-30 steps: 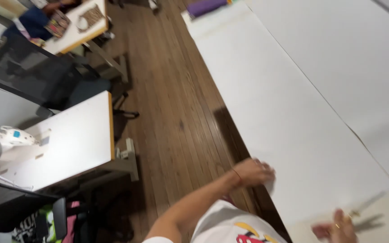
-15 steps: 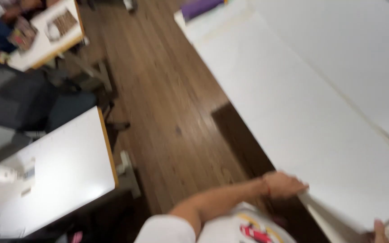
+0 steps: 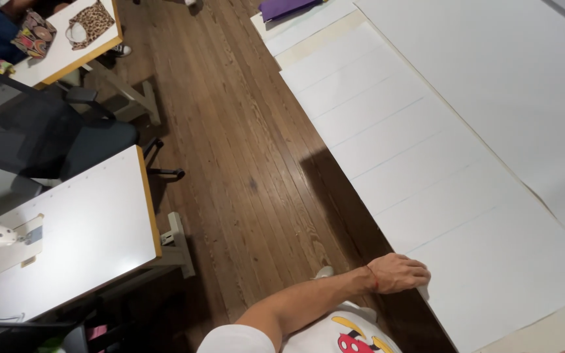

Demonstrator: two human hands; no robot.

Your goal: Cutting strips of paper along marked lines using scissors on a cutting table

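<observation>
Your left hand (image 3: 398, 272) lies palm down at the near left edge of the sheet (image 3: 426, 189), fingers curled over that edge and pressing on the white surface rather than closed around anything; a thin red band sits at the wrist. Your right hand is out of view, so you cannot tell what it does. The sheet is a long white panel spread over the table (image 3: 315, 46), which shows as a cream strip at its far end. Its long axis runs from the near right corner of the view up toward the far left, and faint parallel lines cross it at intervals along that length. A second, larger white sheet (image 3: 505, 78) lies just beside it on the right, along the same axis. At the far end, a purple item (image 3: 286, 8) rests past the sheets. Left of the table, the wood floor (image 3: 230, 163) runs between it and a white desk (image 3: 80, 229) with an orange edge, well apart from your hand. Farther left stands a dark chair (image 3: 40, 134), and beyond it another desk (image 3: 67, 49) holds a leopard-print bag (image 3: 93, 23).
</observation>
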